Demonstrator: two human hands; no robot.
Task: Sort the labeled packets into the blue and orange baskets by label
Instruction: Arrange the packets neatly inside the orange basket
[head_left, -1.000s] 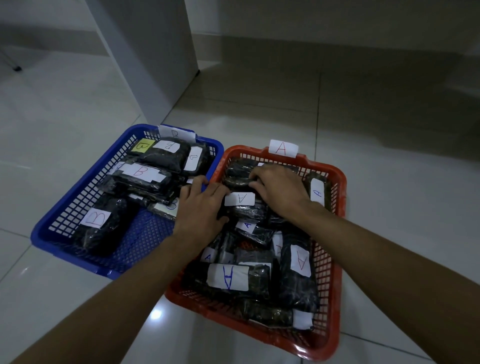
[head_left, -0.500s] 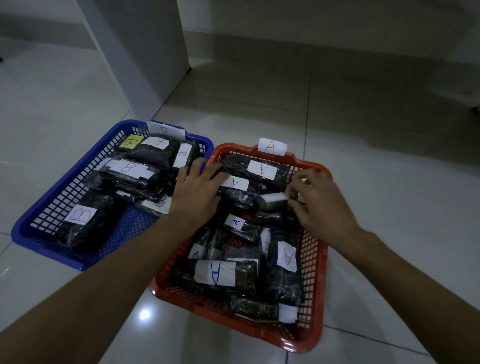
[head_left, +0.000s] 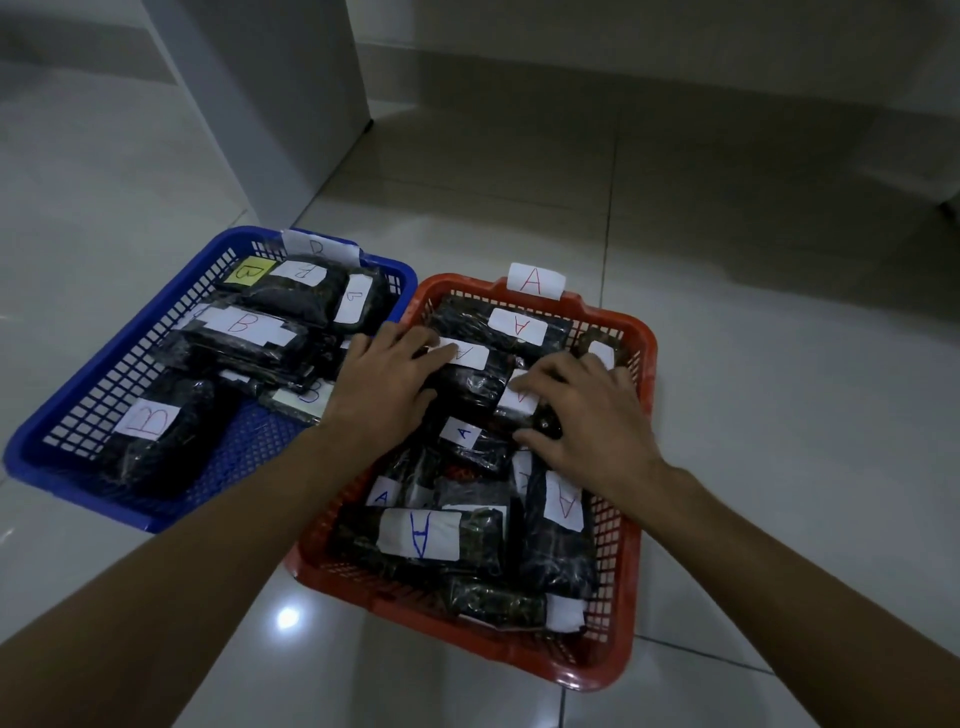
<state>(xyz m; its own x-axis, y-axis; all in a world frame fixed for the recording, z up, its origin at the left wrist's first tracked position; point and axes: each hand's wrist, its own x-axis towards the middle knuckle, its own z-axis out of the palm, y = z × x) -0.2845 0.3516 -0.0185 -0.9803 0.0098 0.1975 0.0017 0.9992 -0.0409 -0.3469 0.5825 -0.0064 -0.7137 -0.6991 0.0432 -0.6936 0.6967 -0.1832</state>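
Head view, forward-down, close over baskets (head_left: 641, 467)

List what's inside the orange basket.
Orange basket: dark packets with A labels, piled. Both hands, left and right, rest on them, covering some labels; lower layers are hidden.

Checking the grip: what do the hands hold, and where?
Right hand pinches a small packet by its near end; left hand rests flat on packets.

**Tiled floor and a pale cabinet**

A glossy, light-coloured tiled floor (head_left: 753, 364) fills the view, its grout lines running across it. A small bright reflection of a light (head_left: 287, 618) shines on a near tile. A pale cabinet (head_left: 280, 104) stands at upper left, and a wall (head_left: 649, 31) runs along the back.
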